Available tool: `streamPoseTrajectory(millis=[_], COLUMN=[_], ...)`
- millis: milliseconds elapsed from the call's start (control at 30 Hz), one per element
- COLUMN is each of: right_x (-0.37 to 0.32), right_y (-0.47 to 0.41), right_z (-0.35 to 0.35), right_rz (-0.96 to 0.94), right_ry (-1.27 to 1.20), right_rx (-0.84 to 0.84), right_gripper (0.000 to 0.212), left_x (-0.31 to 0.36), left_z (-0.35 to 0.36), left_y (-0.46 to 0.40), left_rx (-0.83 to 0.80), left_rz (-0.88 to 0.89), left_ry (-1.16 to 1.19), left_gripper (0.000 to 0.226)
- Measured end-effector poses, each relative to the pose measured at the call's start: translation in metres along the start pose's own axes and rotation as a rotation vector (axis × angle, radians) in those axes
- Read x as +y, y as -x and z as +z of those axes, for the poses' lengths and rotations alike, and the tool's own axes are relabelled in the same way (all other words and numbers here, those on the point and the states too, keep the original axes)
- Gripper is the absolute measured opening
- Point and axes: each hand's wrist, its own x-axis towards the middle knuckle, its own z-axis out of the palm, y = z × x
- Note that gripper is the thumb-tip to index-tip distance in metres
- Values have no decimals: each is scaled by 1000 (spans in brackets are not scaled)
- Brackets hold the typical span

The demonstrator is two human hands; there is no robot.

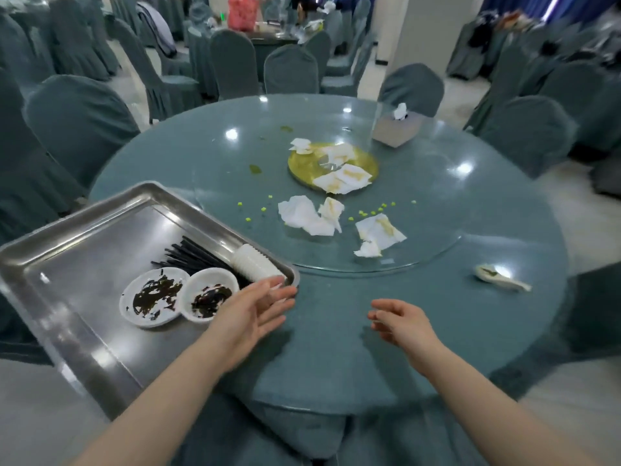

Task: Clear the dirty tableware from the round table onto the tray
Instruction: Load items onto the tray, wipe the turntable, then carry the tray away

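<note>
— What's left to clear?

— One white spoon (500, 280) on the tabletop (336, 348), at three o'clock from my right hand (401, 322). The tray (84, 331) sits at nine o'clock, hanging off the table's edge.

— And your grip?

— Both hands empty, fingers apart. My left hand (255, 311) hovers at the tray's corner beside the stacked cups (255, 264) and two sauce dishes (178, 297).

— Risks?

— A nudge there could tip the overhanging tray, I think. The cups lie sideways over the chopsticks (191, 257) and could roll.

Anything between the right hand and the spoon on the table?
Nothing: head view shows only bare tabletop between the right hand and the spoon.
</note>
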Motion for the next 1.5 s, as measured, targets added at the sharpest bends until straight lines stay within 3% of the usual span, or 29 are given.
streamPoseTrajectory(millis=[333,533,667,733,867,1100,1267,1500], right_x=[76,96,86,80,74,79,66,21], right_y=[-56,-124,-174,-198,-225,-202,-162,-75], right_z=[-189,-261,-280,-286,-288,-253,-208,-119], right_rz=[-67,-213,-409,-403,-370,-518,-604,-754], right_ry=[232,646,878,1012,1171,1060,977,836], right_rx=[143,231,339,362,264,183,15,-124], right_gripper=[17,22,38,49,48,40,60,61], left_x=[-89,-125,-133,-133,-132,-131,-120,-75], left_z=[167,233,252,256,253,234,212,157], left_y=[-45,-79,-91,-94,-98,-89,-67,-6], left_rx=[49,104,121,124,137,205,238,263], left_rz=[-50,-52,-39,-45,-53,-53,-35,58], left_ry=[-146,-196,-224,-269,-320,-246,-207,-137], left_gripper=[26,26,25,25,25,25,25,25])
